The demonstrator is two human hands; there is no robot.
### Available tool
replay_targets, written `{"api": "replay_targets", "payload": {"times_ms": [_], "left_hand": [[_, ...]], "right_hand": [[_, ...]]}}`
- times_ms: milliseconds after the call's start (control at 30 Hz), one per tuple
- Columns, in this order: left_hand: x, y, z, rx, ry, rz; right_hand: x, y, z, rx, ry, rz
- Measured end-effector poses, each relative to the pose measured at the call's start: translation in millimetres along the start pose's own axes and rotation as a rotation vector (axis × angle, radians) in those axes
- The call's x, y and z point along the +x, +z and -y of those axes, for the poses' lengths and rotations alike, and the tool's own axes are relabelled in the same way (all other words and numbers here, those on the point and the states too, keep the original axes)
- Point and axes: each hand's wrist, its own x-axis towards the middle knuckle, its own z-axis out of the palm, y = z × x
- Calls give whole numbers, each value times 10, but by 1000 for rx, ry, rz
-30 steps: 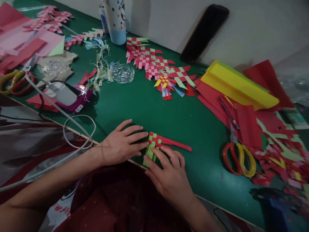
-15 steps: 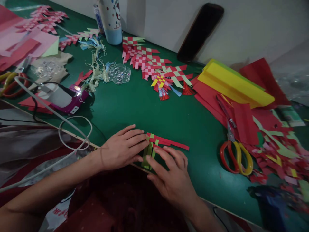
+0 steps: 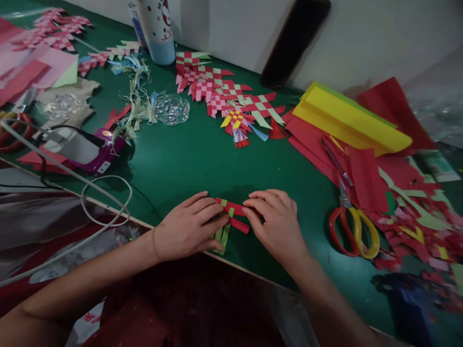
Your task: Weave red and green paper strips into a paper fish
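Observation:
Near the table's front edge lies a small weave of red and green paper strips (image 3: 231, 212). My left hand (image 3: 193, 222) covers its left part, holding it down with fingertips and thumb. Green strips (image 3: 222, 236) hang below the thumb toward the edge. My right hand (image 3: 277, 221) has thumb and forefinger closed on the right end of the upper red strip (image 3: 237, 208). A lower red strip (image 3: 239, 225) sticks out free to the right. The weave's left side is hidden under my left hand.
Scissors (image 3: 352, 231) with red and yellow handles lie at right beside paper scraps (image 3: 423, 236) and folded yellow paper (image 3: 350, 118). Woven paper fish (image 3: 217, 89), a clear bead dish (image 3: 172, 110) and a bottle (image 3: 161, 33) are behind. A white cable (image 3: 104, 185) loops at left.
My right hand has moved right and up, from over the green strips to the end of the upper red strip. My left hand stays on the weave. The view has shifted slightly.

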Motion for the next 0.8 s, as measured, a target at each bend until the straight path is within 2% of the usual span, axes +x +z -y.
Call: {"api": "replay_targets", "payload": {"times_ms": [367,467,600,800], "left_hand": [[-12,15,13,-19,-12,27],[-17,22,16,-23,-19,36],[-20,29,12,-28,-28,41],[-6,24,-3,-9,-43,48]], "right_hand": [[24,78,-30,-17,-24,-79],[-44,13,15,-22,-63,-128],[-200,-63,96,-47,-134,-111],[-351,-27,116,-61,-113,-83]]}}
